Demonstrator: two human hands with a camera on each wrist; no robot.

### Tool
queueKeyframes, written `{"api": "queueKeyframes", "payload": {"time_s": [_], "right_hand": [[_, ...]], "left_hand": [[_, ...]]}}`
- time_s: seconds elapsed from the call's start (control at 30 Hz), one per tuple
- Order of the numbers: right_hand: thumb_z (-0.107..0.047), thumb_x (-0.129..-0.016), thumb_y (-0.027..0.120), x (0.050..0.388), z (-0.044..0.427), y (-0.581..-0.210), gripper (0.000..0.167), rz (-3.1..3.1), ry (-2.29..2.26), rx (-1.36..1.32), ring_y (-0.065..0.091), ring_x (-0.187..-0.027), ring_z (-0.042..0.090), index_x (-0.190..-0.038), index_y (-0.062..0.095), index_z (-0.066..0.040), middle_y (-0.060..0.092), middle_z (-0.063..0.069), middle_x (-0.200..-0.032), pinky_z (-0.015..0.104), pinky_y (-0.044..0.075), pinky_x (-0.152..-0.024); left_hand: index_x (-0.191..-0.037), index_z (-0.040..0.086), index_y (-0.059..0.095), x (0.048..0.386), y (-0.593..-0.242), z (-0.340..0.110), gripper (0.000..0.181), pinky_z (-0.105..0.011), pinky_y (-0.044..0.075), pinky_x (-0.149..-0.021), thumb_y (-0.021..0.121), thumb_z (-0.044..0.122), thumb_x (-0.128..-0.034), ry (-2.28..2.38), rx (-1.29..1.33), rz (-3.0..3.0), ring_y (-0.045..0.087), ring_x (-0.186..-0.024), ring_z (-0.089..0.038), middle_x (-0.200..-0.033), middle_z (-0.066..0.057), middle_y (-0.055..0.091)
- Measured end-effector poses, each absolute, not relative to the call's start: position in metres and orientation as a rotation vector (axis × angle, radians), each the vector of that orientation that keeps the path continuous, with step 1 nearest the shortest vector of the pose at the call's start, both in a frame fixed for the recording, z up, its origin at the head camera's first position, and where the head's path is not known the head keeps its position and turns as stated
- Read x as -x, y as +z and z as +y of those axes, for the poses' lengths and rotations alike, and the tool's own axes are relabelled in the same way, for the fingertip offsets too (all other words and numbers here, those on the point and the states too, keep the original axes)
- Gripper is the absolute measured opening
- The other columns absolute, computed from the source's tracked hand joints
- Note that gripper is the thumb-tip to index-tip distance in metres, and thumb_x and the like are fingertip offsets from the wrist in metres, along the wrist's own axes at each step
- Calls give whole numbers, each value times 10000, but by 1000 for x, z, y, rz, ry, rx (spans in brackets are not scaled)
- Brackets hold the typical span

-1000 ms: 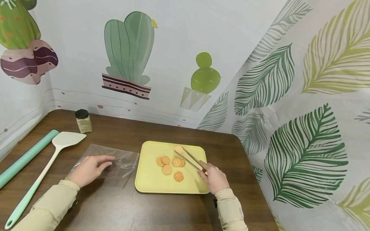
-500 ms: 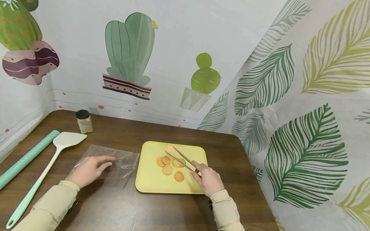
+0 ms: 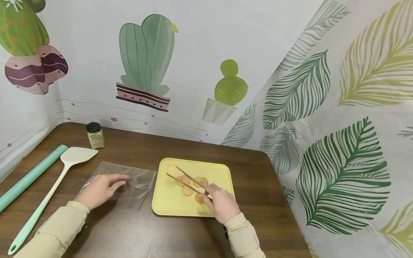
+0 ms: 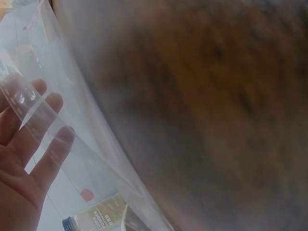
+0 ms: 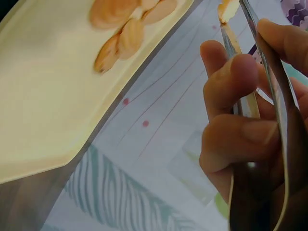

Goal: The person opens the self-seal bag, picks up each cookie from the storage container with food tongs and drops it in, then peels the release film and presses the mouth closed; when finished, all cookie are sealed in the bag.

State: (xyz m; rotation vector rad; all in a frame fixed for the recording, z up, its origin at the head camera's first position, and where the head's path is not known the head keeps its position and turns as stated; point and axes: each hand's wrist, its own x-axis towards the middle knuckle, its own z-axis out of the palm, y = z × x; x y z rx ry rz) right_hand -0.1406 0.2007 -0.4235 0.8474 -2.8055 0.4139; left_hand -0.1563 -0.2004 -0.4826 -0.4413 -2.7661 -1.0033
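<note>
Gripping tongs point(image 5: 286, 106), the right hand point(image 3: 222, 205) held a cookie point(image 3: 172, 170) over the far left of the tray point(image 3: 171, 205), while the left hand point(image 3: 100, 189), fingers loosely spread, showed through a clear bag point(image 3: 141, 176), and this carrying step seemed to call next for a steady squeeze.

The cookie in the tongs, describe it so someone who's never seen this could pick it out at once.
On the brown table sits a yellow tray with several cookies. Over it, the right hand holds metal tongs. The cookie is at their tips, by the tray's far left corner: the only one pinched, while the others lie loose.
</note>
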Motion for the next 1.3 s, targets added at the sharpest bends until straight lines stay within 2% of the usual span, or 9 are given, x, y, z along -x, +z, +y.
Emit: {"api": "queueKeyframes", "payload": {"time_s": [0.27, 0.67, 0.73, 0.93, 1.03, 1.17, 1.27, 1.3], "right_hand": [[-324, -962, 622, 135, 176, -421, 399, -2764, 301, -983, 609, -652, 90, -1325, 591, -161, 652, -36, -879, 284, 500, -505], [-329, -956, 629, 136, 147, -430, 395, -2735, 188, -1110, 612, -633, 80, -1313, 593, -163, 610, -48, -861, 246, 463, -458], [-335, -955, 629, 137, 143, -431, 393, -2739, 173, -1110, 602, -647, 59, -1311, 600, -172, 610, -54, -874, 233, 464, -467], [-371, -968, 601, 143, 129, -434, 401, -2778, 131, -1110, 651, -750, 49, -1330, 597, -197, 669, -38, -977, 231, 500, -504], [-380, -968, 600, 146, 122, -435, 403, -2776, 106, -1120, 651, -734, 58, -1331, 597, -206, 676, -28, -993, 237, 507, -513], [-396, -962, 603, 148, 115, -436, 404, -2757, 71, -1131, 620, -677, 54, -1321, 608, -211, 655, -49, -932, 221, 492, -496], [-405, -963, 597, 149, 110, -437, 407, -2746, 49, -1145, 628, -697, 49, -1319, 610, -208, 662, -62, -931, 208, 495, -499], [-407, -963, 596, 149, 108, -437, 408, -2738, 41, -1153, 635, -705, 53, -1318, 611, -206, 669, -60, -941, 211, 500, -503]], "left_hand": [[-1161, 77, 708, 155, -481, -201, 243, -539, 525, -791, 667, 119, -925, -1016, 437, -2764, 675, -952, -324, -1117, -165, 695], [-1167, 82, 707, 152, -481, -198, 250, -538, 528, -797, 672, 129, -924, -1015, 444, -2764, 673, -972, -347, -1121, -164, 695], [-1170, 84, 706, 151, -481, -197, 251, -529, 532, -793, 672, 134, -926, -1012, 444, -2766, 675, -971, -336, -1121, -158, 696], [-1166, 96, 710, 149, -480, -196, 248, -427, 530, -711, 676, 133, -922, -985, 440, -2776, 638, -817, -172, -1114, -139, 702], [-1152, 105, 717, 148, -480, -196, 244, -412, 531, -703, 686, 119, -911, -970, 446, -2758, 631, -784, -143, -1104, -126, 708], [-1138, 110, 725, 147, -481, -195, 239, -473, 547, -745, 692, 107, -901, -971, 450, -2726, 691, -855, -247, -1106, -127, 707], [-1123, 94, 730, 147, -481, -194, 237, -516, 539, -777, 702, 91, -888, -968, 465, -2696, 687, -947, -329, -1099, -136, 708], [-1120, 87, 731, 146, -481, -193, 240, -506, 543, -770, 706, 80, -882, -961, 470, -2687, 689, -940, -322, -1098, -136, 708]]}}
